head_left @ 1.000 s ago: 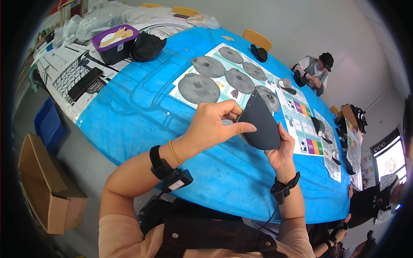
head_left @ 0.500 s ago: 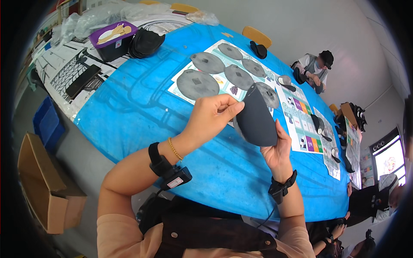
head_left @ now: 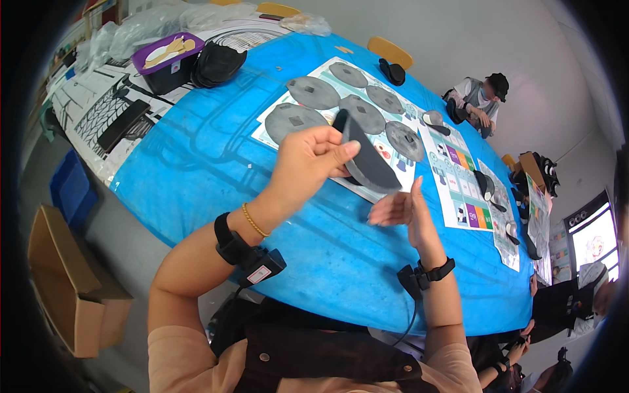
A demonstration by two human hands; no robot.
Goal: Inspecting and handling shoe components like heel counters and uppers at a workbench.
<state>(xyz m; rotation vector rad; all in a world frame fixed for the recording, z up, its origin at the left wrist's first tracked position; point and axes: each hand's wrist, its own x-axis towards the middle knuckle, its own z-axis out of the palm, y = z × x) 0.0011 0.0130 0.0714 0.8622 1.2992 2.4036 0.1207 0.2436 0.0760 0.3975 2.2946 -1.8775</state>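
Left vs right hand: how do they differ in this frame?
Left hand pinches the dark curved piece; right hand is open near its lower end, not gripping it.
A gold bracelet sits behind the left hand; none shows behind the right hand.
Shared: both have black straps behind them.

Passable blue bench (head_left: 321, 262) between the forearms (head_left: 190, 265) and leftward, centre obstructed by a dark curved piece (head_left: 373, 164) in the left hand (head_left: 304, 167), right hand (head_left: 409, 211) just beside it, grey discs (head_left: 373, 122) beyond, purple-rimmed tub (head_left: 160, 80) and black stack (head_left: 219, 64) standing at far left.
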